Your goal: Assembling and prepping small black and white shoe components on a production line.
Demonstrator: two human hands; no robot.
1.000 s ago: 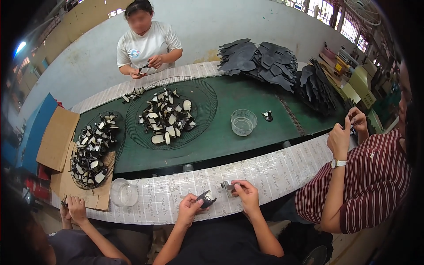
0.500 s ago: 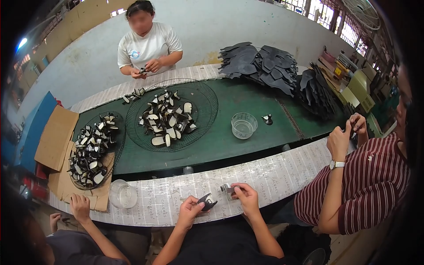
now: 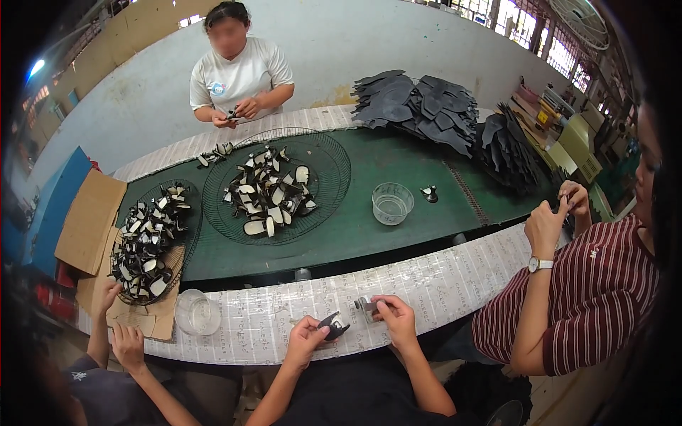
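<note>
My left hand (image 3: pixel 307 336) holds a small black shaped piece (image 3: pixel 332 326) just above the paper-covered table edge (image 3: pixel 440 284). My right hand (image 3: pixel 394 319) pinches a small grey and dark part (image 3: pixel 364 304) a little to the right of that piece. Both hands hover close together near the front edge. Beyond them, on the green belt (image 3: pixel 355 227), a round wire rack (image 3: pixel 277 188) carries several black and white pieces.
A second wire rack (image 3: pixel 153 238) of pieces sits at left on cardboard. A clear bowl (image 3: pixel 392 203) stands on the belt, another clear bowl (image 3: pixel 197 312) at front left. Stacks of dark cut sheets (image 3: pixel 426 106) lie at the back. Three other people work around the table.
My hands stay in nearly the same place, shifting only slightly. The person at right keeps both hands raised together.
</note>
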